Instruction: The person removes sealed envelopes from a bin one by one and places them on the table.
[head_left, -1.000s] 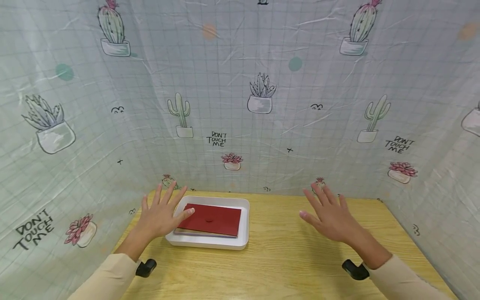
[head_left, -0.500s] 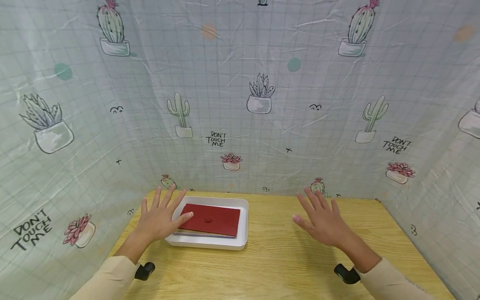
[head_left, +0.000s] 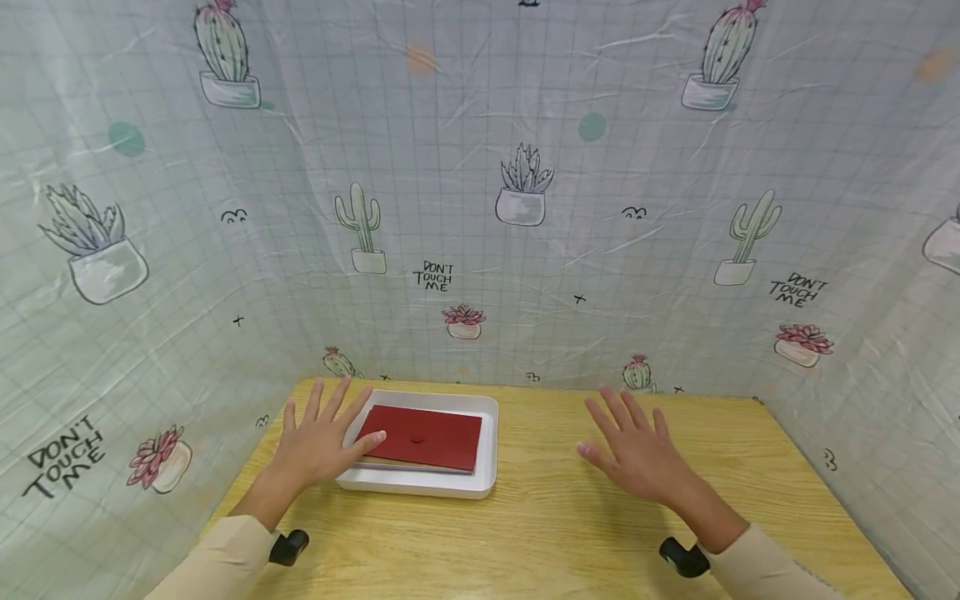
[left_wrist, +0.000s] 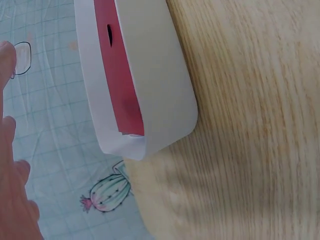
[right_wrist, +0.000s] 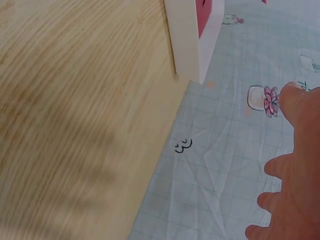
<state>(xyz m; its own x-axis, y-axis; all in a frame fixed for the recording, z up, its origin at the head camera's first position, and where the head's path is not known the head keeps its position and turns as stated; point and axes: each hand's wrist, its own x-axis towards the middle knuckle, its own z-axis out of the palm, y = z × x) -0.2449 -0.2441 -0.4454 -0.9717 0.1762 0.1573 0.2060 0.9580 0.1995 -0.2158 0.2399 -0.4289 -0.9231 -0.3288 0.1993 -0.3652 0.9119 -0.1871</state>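
The right hand (head_left: 637, 457) is drifting inward now, spread wide, edging nearer the white tray (head_left: 420, 485) where the red envelope (head_left: 427, 437) is lying ungripped, while the left hand (head_left: 311, 447), likewise splayed, is hovering by the tray's left side.

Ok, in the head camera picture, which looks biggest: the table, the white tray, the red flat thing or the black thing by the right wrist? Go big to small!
1. Table
2. White tray
3. Red flat thing, lying in the tray
4. Black thing by the right wrist
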